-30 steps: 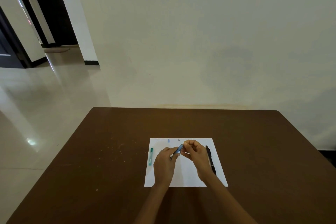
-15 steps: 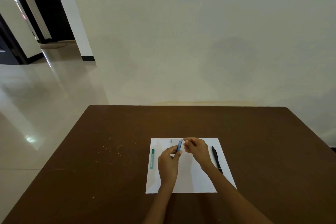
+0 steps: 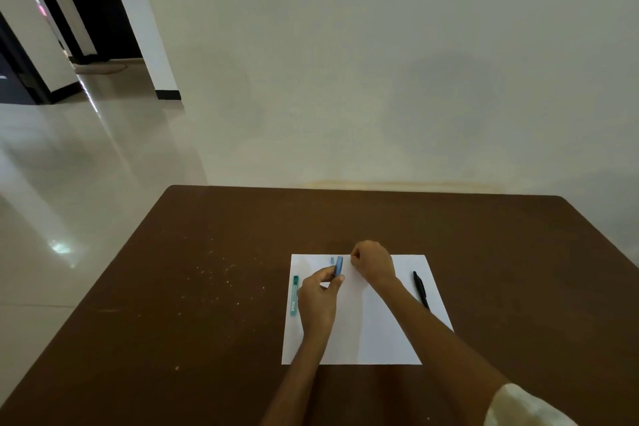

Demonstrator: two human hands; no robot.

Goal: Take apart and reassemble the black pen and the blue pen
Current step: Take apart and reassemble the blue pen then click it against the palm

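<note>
Head view: blue pen barrel (image 3: 338, 265) pinched upright in left hand (image 3: 317, 297) over white paper (image 3: 373, 332), open end up, probably so it's ready for parts. Right hand (image 3: 373, 261) fisted at 1 o'clock of it near paper's far edge; contents not visible. Small blue piece (image 3: 332, 260) just beside barrel. Black pen (image 3: 421, 290) whole at 3 o'clock, teal piece (image 3: 294, 295) at 9, all on table (image 3: 214, 287).

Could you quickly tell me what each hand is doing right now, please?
Left hand: closed on the blue pen barrel.
Right hand: fist closed; contents cannot be told.
</note>
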